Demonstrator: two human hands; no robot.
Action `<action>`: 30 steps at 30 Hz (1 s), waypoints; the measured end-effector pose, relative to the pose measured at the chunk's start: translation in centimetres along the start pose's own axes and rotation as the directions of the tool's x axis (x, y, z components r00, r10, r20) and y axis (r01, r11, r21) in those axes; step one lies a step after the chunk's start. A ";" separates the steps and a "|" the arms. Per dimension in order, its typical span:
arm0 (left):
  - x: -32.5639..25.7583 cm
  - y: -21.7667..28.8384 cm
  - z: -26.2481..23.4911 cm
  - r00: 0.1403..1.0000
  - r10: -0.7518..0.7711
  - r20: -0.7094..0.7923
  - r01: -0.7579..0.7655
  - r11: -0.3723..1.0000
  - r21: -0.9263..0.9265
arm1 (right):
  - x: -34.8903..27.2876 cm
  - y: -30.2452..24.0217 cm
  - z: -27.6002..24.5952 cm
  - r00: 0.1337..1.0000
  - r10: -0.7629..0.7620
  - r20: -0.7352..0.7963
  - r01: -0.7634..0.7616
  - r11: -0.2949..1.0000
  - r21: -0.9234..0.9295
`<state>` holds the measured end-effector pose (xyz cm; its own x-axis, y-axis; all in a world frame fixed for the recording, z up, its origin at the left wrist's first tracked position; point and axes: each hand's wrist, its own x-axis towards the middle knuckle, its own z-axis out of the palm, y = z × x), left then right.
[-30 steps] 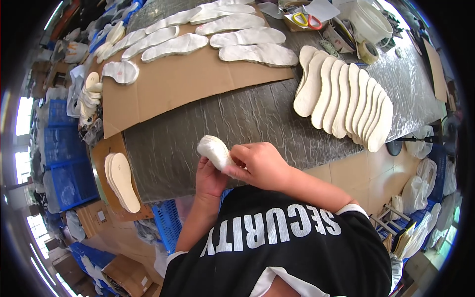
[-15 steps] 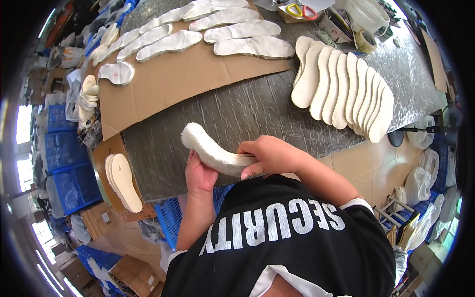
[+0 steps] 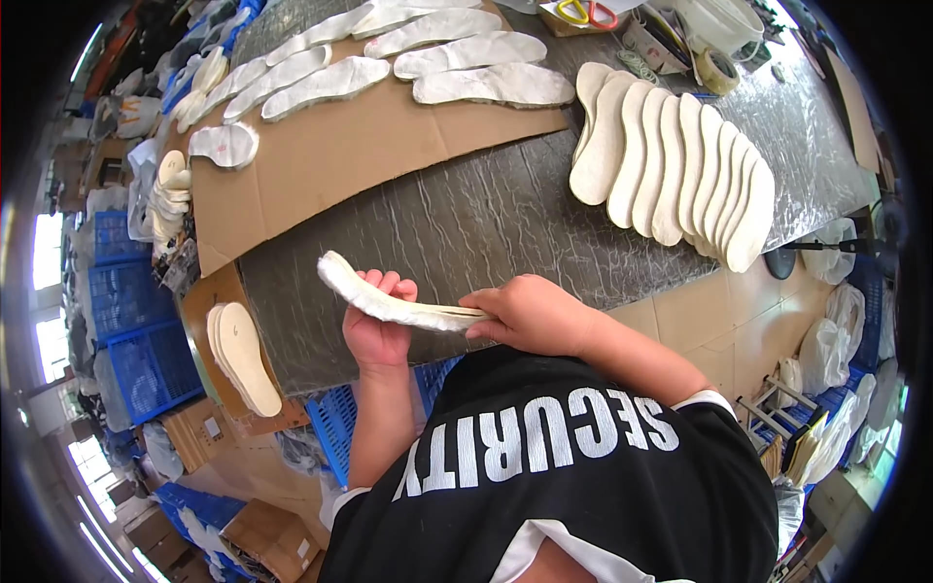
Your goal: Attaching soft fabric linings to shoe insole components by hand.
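Observation:
A white fleecy shoe insole (image 3: 374,296) is held flat and edge-on above the near edge of the grey table (image 3: 466,219). My left hand (image 3: 377,330) supports it from below near its middle, fingers curled up around it. Its right end is pinched by my right hand (image 3: 530,313). A fanned row of cream insoles (image 3: 680,175) lies on the table to the far right. More white fleecy insoles (image 3: 389,53) lie in a line on a brown cardboard sheet (image 3: 330,165) at the far left.
Two cream insoles (image 3: 243,355) rest on a small board left of the table. Yellow-handled scissors (image 3: 583,12) and a tape roll (image 3: 717,70) sit at the far edge. Blue crates (image 3: 136,321) stand on the left, white bags (image 3: 826,340) on the right.
The insole was bunched close between both hands a second ago. It has turned and now stretches out flat to the left, with my right hand shifted to its right end.

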<state>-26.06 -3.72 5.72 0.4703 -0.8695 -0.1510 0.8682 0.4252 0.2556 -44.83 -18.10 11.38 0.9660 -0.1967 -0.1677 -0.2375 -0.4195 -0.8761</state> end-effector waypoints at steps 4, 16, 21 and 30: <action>0.6 -0.1 0.4 0.996 0.076 -0.051 -0.078 0.996 -0.043 | 0.1 -1.0 0.5 0.994 -0.058 -0.093 0.030 0.960 -0.278; 4.5 -1.1 0.8 0.995 0.103 -0.008 -0.100 0.937 -0.335 | 1.0 -0.7 3.7 0.961 -0.212 -0.177 0.098 0.861 -0.499; 4.6 -2.6 2.7 0.985 0.020 -0.171 -0.090 0.908 -0.409 | 2.3 1.0 4.3 0.928 -0.139 -0.344 0.083 0.982 -0.172; 1.1 -3.9 -5.3 0.678 -0.033 -0.735 0.135 0.988 0.080 | 3.4 5.3 3.7 0.940 0.185 -0.287 -0.297 0.856 -0.423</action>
<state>-28.08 -5.03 -0.49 0.4058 -0.4187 -0.8124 0.9084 0.2824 0.3082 -42.46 -17.75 4.48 0.8350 -0.5164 -0.1900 -0.5335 -0.6752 -0.5094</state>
